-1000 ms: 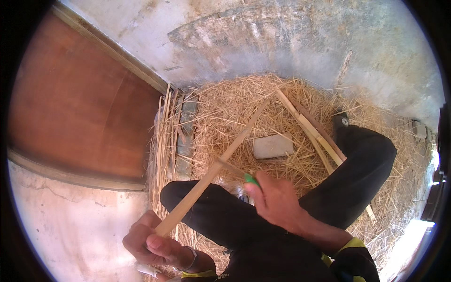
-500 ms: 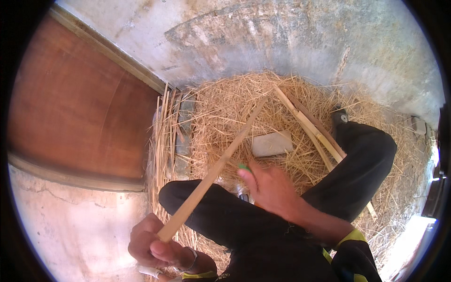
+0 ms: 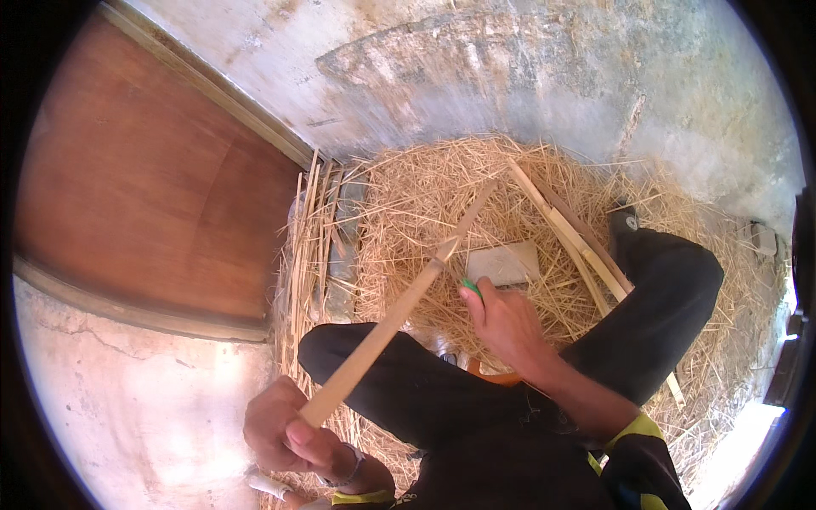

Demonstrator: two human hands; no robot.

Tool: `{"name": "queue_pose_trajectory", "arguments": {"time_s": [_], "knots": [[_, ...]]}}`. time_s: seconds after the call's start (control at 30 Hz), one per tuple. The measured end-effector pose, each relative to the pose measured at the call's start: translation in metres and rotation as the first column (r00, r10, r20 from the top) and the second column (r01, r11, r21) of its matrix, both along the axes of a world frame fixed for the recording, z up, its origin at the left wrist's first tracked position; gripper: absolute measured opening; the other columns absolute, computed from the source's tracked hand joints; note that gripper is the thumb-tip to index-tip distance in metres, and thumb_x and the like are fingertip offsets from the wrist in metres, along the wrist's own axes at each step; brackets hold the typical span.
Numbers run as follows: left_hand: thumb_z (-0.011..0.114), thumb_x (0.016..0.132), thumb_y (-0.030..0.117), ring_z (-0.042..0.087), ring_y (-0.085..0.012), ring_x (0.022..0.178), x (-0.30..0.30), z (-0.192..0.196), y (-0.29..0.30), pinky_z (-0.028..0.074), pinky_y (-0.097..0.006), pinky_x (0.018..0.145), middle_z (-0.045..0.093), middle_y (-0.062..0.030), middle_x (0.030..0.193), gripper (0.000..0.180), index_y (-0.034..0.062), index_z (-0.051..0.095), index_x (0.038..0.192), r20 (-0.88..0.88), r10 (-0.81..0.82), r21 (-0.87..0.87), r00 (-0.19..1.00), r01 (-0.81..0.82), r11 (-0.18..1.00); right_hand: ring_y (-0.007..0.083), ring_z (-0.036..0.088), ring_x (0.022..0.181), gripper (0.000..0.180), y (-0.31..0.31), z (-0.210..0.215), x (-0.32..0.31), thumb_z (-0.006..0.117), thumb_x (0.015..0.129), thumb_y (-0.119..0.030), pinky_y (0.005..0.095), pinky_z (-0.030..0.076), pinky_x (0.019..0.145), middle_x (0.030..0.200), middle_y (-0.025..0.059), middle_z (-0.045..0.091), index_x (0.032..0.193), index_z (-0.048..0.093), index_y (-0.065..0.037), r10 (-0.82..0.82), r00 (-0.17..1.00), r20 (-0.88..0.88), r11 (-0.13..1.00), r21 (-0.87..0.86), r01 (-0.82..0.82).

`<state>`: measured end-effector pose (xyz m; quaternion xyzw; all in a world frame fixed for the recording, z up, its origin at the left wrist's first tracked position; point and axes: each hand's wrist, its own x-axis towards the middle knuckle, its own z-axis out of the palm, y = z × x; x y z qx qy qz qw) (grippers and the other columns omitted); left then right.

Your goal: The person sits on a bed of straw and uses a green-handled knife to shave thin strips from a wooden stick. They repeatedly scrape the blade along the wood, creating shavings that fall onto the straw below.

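Observation:
My left hand (image 3: 293, 429) is closed around the near end of a long flat bamboo strip (image 3: 374, 344). The strip slants away from me over my left leg toward the straw. Partway along it, a pale raised sliver (image 3: 448, 248) stands out at the joint. My right hand (image 3: 510, 327) is closed on a tool with a green handle (image 3: 472, 289), just right of the strip. Its blade cannot be made out, so I cannot tell whether it touches the bamboo.
Loose shavings (image 3: 425, 187) cover the floor around my crossed legs. Beyond my right hand lies a pale rectangular block (image 3: 503, 263), with several bamboo strips (image 3: 586, 251) right of it. Thin split sticks (image 3: 306, 229) lie beside the brown door (image 3: 144, 187). An orange curved thing (image 3: 493, 375) shows between my legs.
The pale sliver now stands up at the strip's joint. My right hand with the green-handled tool sits slightly farther from the strip. The whole view has shifted a little.

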<state>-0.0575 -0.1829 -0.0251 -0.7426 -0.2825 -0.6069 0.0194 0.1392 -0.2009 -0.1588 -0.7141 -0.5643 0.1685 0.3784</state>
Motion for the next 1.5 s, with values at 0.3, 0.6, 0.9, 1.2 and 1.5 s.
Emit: {"name": "queue_pose_trajectory", "arguments": {"time_s": [0.3, 0.6, 0.9, 1.2, 1.5], "knots": [[0.053, 0.088, 0.029, 0.022, -0.0066, 0.047, 0.013, -0.001, 0.005, 0.015, -0.023, 0.043, 0.024, -0.0001, 0.062, 0.036, 0.0042, 0.034, 0.071, 0.136, 0.076, -0.015, 0.988, -0.074, 0.997, 0.0373, 0.058, 0.05, 0.029, -0.008, 0.021, -0.015, 0.052, 0.093, -0.03, 0.0462, 0.045, 0.045, 0.055, 0.0194, 0.056, 0.087, 0.054, -0.001, 0.13, 0.987, -0.093, 0.985, 0.125, -0.118], [0.049, 0.09, 0.028, 0.025, -0.0082, 0.05, 0.016, 0.005, 0.006, 0.021, -0.023, 0.045, 0.025, -0.001, 0.067, 0.032, 0.0056, 0.034, 0.072, 0.194, 0.269, -0.048, 0.943, -0.265, 0.963, 0.0407, 0.058, 0.052, 0.041, 0.027, -0.049, 0.023, 0.04, 0.097, -0.037, 0.05, 0.045, 0.047, 0.055, 0.0207, 0.056, 0.091, 0.053, 0.001, -0.138, 0.99, 0.028, 0.988, -0.059, 0.14], [0.052, 0.089, 0.031, 0.024, -0.0071, 0.044, 0.009, -0.003, -0.001, 0.019, -0.023, 0.042, 0.031, -0.001, 0.058, 0.035, 0.0046, 0.035, 0.073, 0.083, 0.067, -0.019, 0.994, -0.066, 0.998, 0.0342, 0.057, 0.045, 0.035, -0.027, 0.09, -0.02, 0.051, 0.093, -0.036, 0.0438, 0.044, 0.04, 0.055, 0.0147, 0.057, 0.084, 0.051, -0.003, 0.426, 0.877, -0.223, 0.904, 0.15, -0.401], [0.051, 0.089, 0.027, 0.026, -0.0065, 0.043, 0.001, -0.009, 0.004, 0.02, -0.023, 0.041, 0.031, -0.0011, 0.056, 0.033, 0.0004, 0.04, 0.073, 0.036, -0.059, -0.047, 0.998, 0.061, 0.997, 0.0266, 0.057, 0.043, 0.032, -0.026, 0.062, -0.036, 0.058, 0.089, -0.036, 0.0363, 0.044, 0.036, 0.055, 0.0083, 0.055, 0.081, 0.05, -0.006, 0.263, 0.964, -0.031, 0.925, 0.291, -0.243], [0.048, 0.087, 0.025, 0.024, -0.0055, 0.043, 0.005, 0.003, -0.009, 0.019, -0.022, 0.04, 0.026, 0.0002, 0.058, 0.031, 0.0028, 0.036, 0.069, 0.128, 0.088, -0.021, 0.988, -0.086, 0.996, 0.0303, 0.059, 0.048, 0.025, -0.021, 0.016, -0.016, 0.051, 0.093, -0.029, 0.0402, 0.044, 0.039, 0.058, 0.0152, 0.057, 0.086, 0.052, -0.005, 0.056, 0.998, -0.033, 0.998, 0.029, -0.055]]}}
